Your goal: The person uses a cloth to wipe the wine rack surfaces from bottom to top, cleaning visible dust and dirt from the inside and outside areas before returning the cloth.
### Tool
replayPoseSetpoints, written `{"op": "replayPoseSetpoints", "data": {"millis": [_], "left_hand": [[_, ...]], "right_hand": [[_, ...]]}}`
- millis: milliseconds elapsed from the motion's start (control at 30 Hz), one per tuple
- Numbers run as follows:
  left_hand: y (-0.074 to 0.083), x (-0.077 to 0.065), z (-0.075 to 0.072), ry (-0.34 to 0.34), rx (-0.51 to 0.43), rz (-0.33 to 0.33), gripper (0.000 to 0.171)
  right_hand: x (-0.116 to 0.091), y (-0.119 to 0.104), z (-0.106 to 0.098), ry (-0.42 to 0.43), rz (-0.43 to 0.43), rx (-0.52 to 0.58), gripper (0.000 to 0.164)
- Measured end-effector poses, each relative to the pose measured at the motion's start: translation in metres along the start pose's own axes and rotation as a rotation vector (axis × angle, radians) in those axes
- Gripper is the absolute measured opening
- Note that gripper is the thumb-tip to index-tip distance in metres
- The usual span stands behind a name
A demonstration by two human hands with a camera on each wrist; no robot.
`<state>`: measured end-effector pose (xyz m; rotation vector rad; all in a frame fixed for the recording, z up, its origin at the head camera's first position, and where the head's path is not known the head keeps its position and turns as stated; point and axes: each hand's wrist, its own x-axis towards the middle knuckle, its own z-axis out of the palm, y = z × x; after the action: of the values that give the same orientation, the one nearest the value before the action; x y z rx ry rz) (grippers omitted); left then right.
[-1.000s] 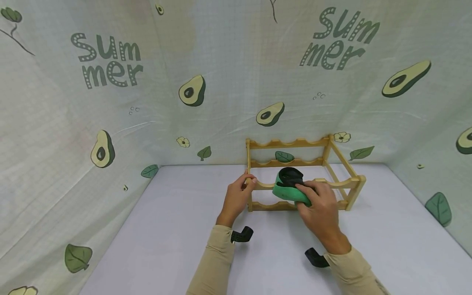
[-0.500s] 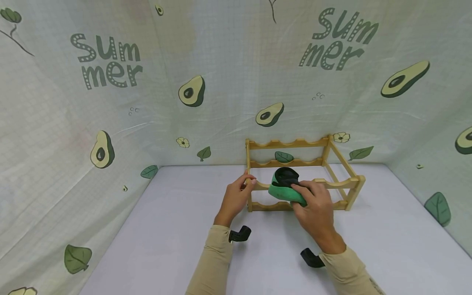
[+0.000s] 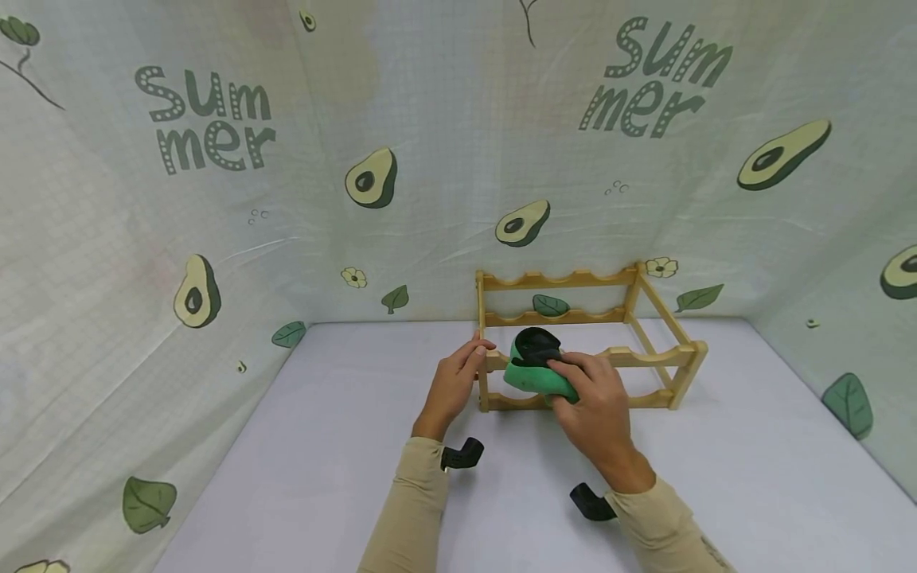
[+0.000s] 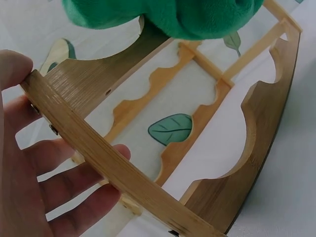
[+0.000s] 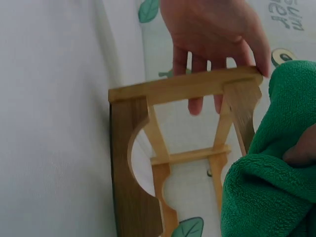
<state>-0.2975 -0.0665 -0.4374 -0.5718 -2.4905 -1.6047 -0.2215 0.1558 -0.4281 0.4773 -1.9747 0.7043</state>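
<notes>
A wooden wine rack [image 3: 652, 358] with scalloped rails stands at the back of the table. My left hand [image 3: 450, 386] grips its front left post; in the left wrist view the thumb is at the post's upper end and the fingers [image 4: 79, 182] reach behind it. In my right hand [image 3: 596, 410] is a bunched green terry cloth [image 3: 536, 380], black on its upper folds. The cloth overlaps the upper front rail in the head view, toward the left end. Seen from the right wrist, the green cloth [image 5: 266, 192] lies close beside the rack's upper rail.
White cloth covers the table [image 3: 322, 477]. Behind the rack hangs a pale curtain [image 3: 444, 119] printed with avocados and leaves. Black camera mounts [image 3: 462, 454] stick out from both wrists.
My right hand has moved left with the cloth along the upper front rail, closer to the left hand. The left hand keeps its hold on the post, and the rack stays in place.
</notes>
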Motion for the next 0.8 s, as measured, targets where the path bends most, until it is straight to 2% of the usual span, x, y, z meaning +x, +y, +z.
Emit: {"op": "replayPoseSetpoints", "data": {"millis": [267,600,800], "left_hand": [[-0.002,0.0,-0.001,-0.006,-0.023,0.005,0.039],[-0.001,-0.001,-0.004,0.019,0.014,0.009,0.044],[0.0,-0.002,-0.004,0.01,0.018,0.007,0.046]], "right_hand": [[-0.002,-0.012,0.016,-0.08,0.043,0.036,0.035],[-0.001,-0.019,0.035,-0.045,0.072,0.115,0.035],[0.0,-0.021,0.038,-0.054,0.085,0.088,0.035]]}}
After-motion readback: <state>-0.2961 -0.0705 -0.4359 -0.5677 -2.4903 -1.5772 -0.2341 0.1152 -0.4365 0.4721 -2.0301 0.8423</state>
